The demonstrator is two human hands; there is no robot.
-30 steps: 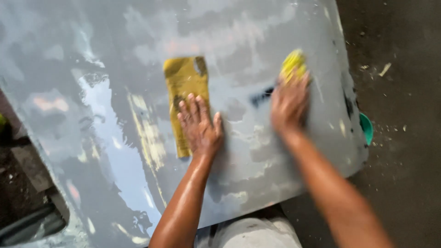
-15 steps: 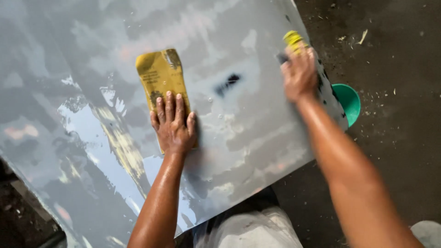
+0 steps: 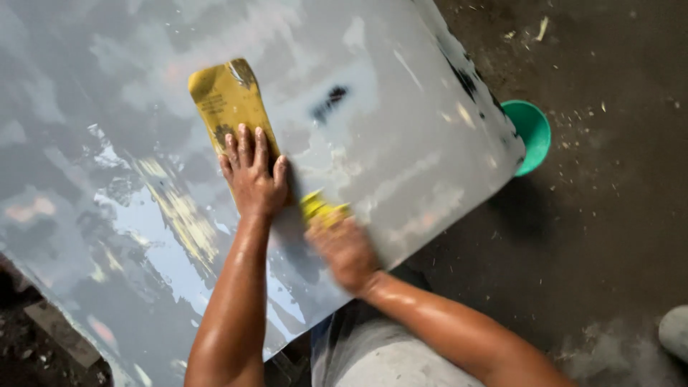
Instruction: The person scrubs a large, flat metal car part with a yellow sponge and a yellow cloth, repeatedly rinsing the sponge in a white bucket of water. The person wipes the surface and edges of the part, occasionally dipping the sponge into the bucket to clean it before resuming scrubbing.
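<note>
A large wet grey metal panel [image 3: 401, 122] fills most of the head view. My left hand [image 3: 251, 175] lies flat on it, fingers spread, pressing down the near end of a yellow-brown sheet of sandpaper [image 3: 226, 100]. My right hand [image 3: 344, 247], blurred by motion, grips a small yellow sponge [image 3: 320, 209] against the panel just right of my left hand. A dark smudge [image 3: 330, 97] marks the panel above the sponge.
A green bowl [image 3: 534, 132] sits on the dark dirty floor, partly under the panel's right edge. A pale rounded object [image 3: 675, 331] shows at the lower right corner. Rubble lies at the lower left beyond the panel's edge.
My right hand has swept the sponge from the panel's far right edge down and left to just beside my left hand. My left hand stays on the sandpaper.
</note>
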